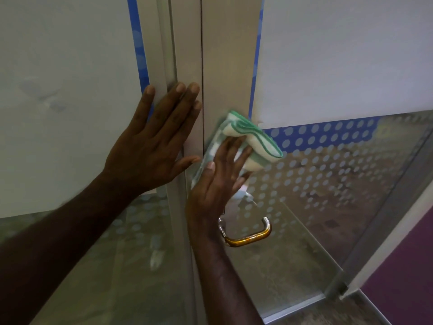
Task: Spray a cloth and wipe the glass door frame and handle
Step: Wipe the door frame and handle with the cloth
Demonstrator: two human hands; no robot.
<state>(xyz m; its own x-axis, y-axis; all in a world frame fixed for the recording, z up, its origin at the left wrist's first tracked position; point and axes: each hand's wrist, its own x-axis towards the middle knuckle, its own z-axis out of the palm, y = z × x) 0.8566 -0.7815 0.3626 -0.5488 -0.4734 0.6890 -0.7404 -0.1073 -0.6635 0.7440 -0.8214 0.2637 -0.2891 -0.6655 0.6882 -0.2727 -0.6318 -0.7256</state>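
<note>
Here the glass door (339,184) shows its aluminium door frame (225,66); the left hand (152,141) lies spread flat against it, the right hand (218,184) presses a green-edged cloth (248,137) to it above the handle (248,235).

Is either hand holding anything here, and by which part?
The right hand presses a folded green-and-white cloth against the door frame, palm and fingers over its lower part. The left hand holds nothing and lies flat on the frame.
</note>
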